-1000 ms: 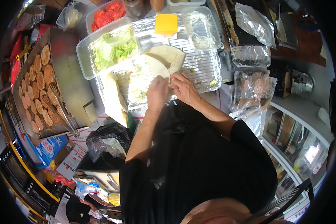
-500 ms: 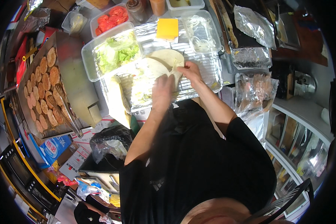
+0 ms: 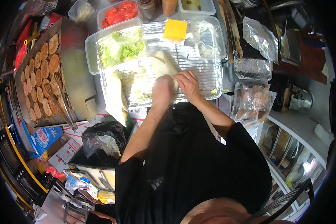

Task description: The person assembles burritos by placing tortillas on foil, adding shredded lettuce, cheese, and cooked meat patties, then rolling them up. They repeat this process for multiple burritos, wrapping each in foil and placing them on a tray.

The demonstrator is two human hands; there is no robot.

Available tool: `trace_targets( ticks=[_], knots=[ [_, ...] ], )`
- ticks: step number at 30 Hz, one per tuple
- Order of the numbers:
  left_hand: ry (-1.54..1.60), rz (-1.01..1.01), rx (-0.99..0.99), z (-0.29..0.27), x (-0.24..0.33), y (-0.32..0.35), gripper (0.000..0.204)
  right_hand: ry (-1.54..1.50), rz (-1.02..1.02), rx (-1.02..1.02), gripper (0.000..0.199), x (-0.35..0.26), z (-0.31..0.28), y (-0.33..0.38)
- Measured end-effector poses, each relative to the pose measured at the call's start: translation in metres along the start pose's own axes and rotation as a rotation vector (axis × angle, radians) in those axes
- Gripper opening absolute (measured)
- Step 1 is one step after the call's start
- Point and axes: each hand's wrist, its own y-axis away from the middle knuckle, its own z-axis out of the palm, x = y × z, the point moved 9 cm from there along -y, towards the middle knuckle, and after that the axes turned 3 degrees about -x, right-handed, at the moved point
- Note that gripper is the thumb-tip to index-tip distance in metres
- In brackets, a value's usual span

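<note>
- Two hands, left hand (image 3: 162, 89) and right hand (image 3: 188, 84), pinch a folded tortilla (image 3: 160, 65) on foil (image 3: 198, 71);
- blue carton (image 3: 44, 136) lower left;
- lettuce tub (image 3: 117, 46), cheese slices (image 3: 174, 30) behind.

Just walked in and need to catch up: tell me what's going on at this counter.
A person in a black shirt has both hands on a flour tortilla lying on foil: left hand, right hand, pressing on its near edge. Beyond it sit tubs of lettuce, tomato and onion, and cheese slices. Patties cover the griddle at left.
</note>
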Motion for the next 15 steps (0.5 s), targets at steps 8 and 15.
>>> trace_targets(
  ticks=[8, 15],
  knots=[
    [0.052, 0.007, -0.001, -0.009, -0.002, 0.008, 0.043, 0.038, -0.266, -0.282, 0.021, -0.020, 0.003, -0.007],
    [0.032, 0.020, 0.138, -0.007, -0.009, 0.019, 0.047, -0.413, 0.506, -0.341, 0.020, 0.087, 0.061, -0.045]
  ],
)
